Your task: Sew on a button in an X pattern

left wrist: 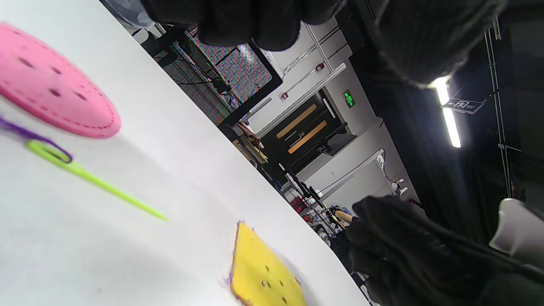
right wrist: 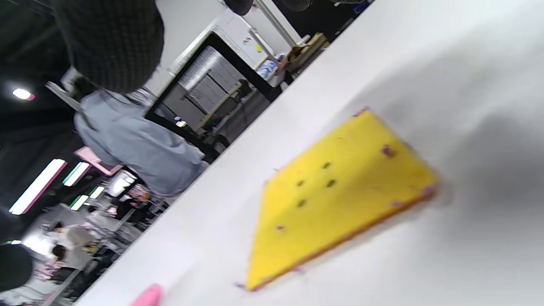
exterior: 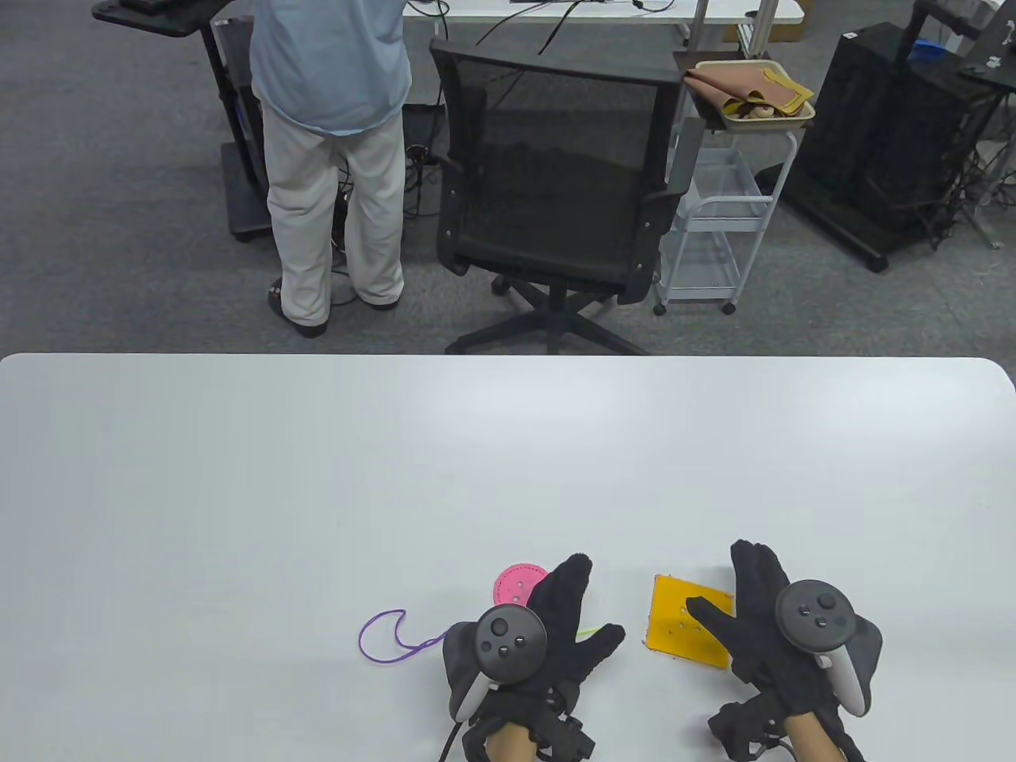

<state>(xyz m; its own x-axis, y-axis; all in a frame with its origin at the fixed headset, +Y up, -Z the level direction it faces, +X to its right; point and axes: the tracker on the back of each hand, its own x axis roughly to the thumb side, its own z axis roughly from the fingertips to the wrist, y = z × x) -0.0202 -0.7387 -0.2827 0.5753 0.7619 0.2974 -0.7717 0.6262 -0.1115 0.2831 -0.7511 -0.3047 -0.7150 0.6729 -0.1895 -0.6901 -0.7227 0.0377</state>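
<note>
Here, neither hand grips anything: the black-gloved left hand (exterior: 556, 635) is spread flat above the white table (exterior: 317, 492), its fingers fanned out and its thumb pointing toward the other hand, and the black-gloved right hand (exterior: 762, 627) is likewise spread, fingers extended forward. Just past the left hand's fingertips, partly hidden under them in the table view, lies the round pink felt button (exterior: 514, 585) with four dark holes near its middle; the left wrist view shows it flat on the table. Under the left palm lies the thin lime-green plastic needle (left wrist: 102, 182), its tip poking out by the thumb, and the purple thread (exterior: 389, 639) through its eye runs out to the outer side of that hand, where it curls in a loose loop on the table. Beneath the right hand's thumb and fingers lies the square yellow felt patch (exterior: 679, 627), flat on the table, with a cluster of small holes near its centre and purple marks along its edges; whether the fingers actually touch it cannot be told. The patch sits between the two hands, apart from the button.
</note>
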